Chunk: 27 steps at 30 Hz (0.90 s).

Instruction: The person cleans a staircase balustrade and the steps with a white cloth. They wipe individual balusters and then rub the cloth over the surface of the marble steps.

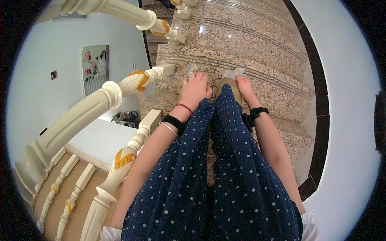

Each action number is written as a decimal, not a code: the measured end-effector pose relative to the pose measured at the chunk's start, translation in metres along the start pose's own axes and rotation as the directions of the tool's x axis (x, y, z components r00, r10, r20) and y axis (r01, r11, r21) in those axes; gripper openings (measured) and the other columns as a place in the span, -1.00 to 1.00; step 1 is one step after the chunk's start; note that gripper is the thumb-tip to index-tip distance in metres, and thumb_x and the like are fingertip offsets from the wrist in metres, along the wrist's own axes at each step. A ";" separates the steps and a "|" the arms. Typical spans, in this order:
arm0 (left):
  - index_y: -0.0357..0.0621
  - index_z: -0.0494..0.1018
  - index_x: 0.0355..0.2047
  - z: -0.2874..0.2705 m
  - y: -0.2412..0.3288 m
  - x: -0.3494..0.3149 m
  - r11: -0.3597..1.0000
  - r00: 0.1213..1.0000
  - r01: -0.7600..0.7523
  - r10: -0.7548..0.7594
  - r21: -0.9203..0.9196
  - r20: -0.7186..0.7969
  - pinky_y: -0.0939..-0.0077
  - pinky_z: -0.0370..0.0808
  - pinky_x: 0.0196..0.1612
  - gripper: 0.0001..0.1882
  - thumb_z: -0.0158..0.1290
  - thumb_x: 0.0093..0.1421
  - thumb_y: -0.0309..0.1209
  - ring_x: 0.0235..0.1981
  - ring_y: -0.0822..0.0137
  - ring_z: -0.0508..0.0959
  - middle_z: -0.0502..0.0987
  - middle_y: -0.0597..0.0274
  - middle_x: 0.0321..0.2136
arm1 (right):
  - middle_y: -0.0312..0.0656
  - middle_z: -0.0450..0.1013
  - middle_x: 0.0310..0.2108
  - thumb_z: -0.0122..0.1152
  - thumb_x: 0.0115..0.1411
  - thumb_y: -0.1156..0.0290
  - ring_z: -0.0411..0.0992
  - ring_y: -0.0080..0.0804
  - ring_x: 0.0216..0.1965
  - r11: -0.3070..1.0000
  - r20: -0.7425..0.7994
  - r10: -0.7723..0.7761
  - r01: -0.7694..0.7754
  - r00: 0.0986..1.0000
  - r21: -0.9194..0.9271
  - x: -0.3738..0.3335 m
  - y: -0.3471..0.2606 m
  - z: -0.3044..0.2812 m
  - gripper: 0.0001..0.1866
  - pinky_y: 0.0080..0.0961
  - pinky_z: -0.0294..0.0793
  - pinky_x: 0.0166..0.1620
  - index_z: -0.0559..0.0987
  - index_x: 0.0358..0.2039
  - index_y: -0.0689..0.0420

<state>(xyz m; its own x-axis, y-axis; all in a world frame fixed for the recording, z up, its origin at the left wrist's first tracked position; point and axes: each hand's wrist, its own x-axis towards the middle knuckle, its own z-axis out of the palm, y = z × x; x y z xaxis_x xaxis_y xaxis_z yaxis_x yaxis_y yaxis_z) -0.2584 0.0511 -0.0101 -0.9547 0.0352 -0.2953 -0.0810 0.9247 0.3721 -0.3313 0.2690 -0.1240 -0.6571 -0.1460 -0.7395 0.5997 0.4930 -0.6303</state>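
Observation:
My left hand (195,86) is held over the edge of a speckled pinkish granite stair step (177,54), just ahead of my left knee. Its fingers point forward and bend slightly downward, the thumb is apart, and nothing shows in it. My right hand (244,87) is closed beside my right knee, its fingers against a crumpled white tissue (232,73) lying over the step. Whether the tissue is paper or thin cloth I cannot tell. Part of it is hidden behind the knee.
Cream balusters with gold leaf carving (138,81) line the left side, above a drop to a lower floor. More granite steps (237,20) rise ahead. A white wall (350,120) with a dark skirting (321,96) runs along the right. My dotted blue trousers (181,160) fill the lower middle.

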 end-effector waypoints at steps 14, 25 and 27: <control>-0.31 0.27 -0.07 0.001 -0.018 0.005 0.766 0.806 0.584 -0.509 -0.268 0.301 0.14 0.42 -0.08 -0.27 0.09 -0.04 0.07 -0.08 -0.10 0.45 0.40 -0.17 -0.10 | -0.33 0.37 -0.61 -0.01 0.15 0.21 0.29 -0.53 -0.53 1.000 -0.038 0.027 -0.028 0.999 -0.010 -0.002 -0.003 0.002 -0.68 -0.50 0.29 -0.39 0.48 -0.57 0.20; -0.28 0.31 -0.07 0.001 -0.013 0.005 0.792 0.823 0.561 -0.498 -0.243 0.274 0.13 0.39 -0.03 -0.40 0.00 0.10 0.00 -0.05 -0.16 0.41 0.38 -0.16 -0.08 | -0.31 0.40 -0.56 -0.02 0.16 0.19 0.30 -0.52 -0.51 0.998 -0.001 0.066 -0.066 0.998 0.004 -0.005 -0.008 0.001 -0.67 -0.51 0.30 -0.36 0.49 -0.52 0.20; -0.27 0.33 -0.09 0.001 -0.013 0.004 0.803 0.833 0.545 -0.484 -0.241 0.268 0.12 0.39 -0.04 -0.44 -0.02 0.12 -0.01 -0.06 -0.15 0.41 0.39 -0.15 -0.09 | -0.30 0.40 -0.55 -0.02 0.17 0.19 0.31 -0.52 -0.49 0.999 0.003 0.048 -0.048 0.999 0.005 -0.004 -0.006 -0.001 -0.67 -0.51 0.30 -0.35 0.49 -0.52 0.20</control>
<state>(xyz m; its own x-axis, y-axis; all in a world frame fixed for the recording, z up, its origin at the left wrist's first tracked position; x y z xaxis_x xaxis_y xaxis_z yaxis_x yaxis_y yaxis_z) -0.2615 0.0397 -0.0166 -0.6792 -0.3164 -0.6622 -0.6540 0.6704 0.3505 -0.3330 0.2671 -0.1172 -0.6261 -0.1249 -0.7697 0.6329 0.4951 -0.5952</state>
